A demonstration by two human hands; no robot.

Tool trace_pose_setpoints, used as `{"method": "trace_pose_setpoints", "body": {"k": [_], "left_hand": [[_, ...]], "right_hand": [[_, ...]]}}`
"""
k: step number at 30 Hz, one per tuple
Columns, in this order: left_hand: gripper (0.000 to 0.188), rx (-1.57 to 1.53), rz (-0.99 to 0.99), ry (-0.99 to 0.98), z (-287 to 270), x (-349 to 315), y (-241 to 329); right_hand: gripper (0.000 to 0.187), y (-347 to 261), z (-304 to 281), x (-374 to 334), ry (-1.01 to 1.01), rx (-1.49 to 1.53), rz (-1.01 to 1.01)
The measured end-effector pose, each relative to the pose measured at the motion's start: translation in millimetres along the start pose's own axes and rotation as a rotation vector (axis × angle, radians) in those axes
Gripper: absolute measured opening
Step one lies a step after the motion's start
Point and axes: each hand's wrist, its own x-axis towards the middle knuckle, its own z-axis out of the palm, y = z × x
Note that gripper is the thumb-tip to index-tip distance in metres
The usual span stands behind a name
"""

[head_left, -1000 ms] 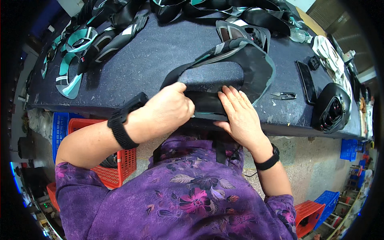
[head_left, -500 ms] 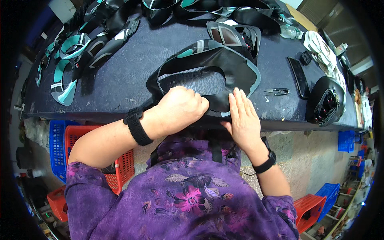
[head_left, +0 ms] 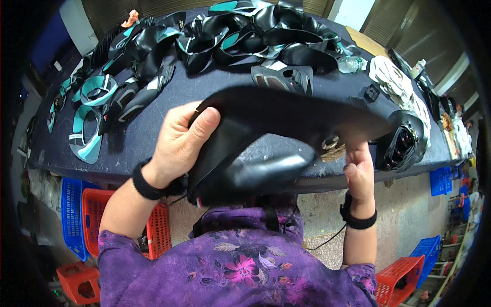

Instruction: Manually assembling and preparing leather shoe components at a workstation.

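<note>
A black shoe upper (head_left: 286, 110) is lifted above the table's front edge, partly smeared by motion. Its large opening shows the table through it, and metallic pieces glint near its right end. My left hand (head_left: 186, 135) grips its left side, thumb over the near face and fingers hidden behind. At the right end, my right hand (head_left: 359, 166) holds the upper from below, its fingertips partly hidden behind the material. Black bands circle both wrists.
Several black and teal shoe uppers (head_left: 230, 43) are heaped along the dark table's (head_left: 128, 156) far side. Stacked uppers (head_left: 404, 140), white cloth pieces (head_left: 394, 79) and a plastic bottle (head_left: 352, 64) lie right. Red baskets (head_left: 158, 230) and blue baskets (head_left: 74, 220) stand below.
The upper has been raised off the table and turned over. My left hand has shifted left to its side; my right hand, earlier flat on it, has moved right and now holds its end.
</note>
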Motion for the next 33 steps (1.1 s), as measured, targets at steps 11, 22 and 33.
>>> {"method": "trace_pose_setpoints", "body": {"k": [11,22,33], "left_hand": [[0.033,-0.401,-0.37,-0.02,23.6,-17.7,-49.4],[0.036,-0.173,-0.28,-0.261,26.3,17.8,-37.9],[0.05,-0.829,-0.635,-0.279,33.6,8.2,-49.1]], "right_hand": [[0.03,31.7,14.5,-4.2,0.162,0.372,0.199],[0.039,24.4,18.8,4.5,0.096,0.423,0.241],[0.034,25.8,17.1,-12.2,0.056,0.399,0.42]]}}
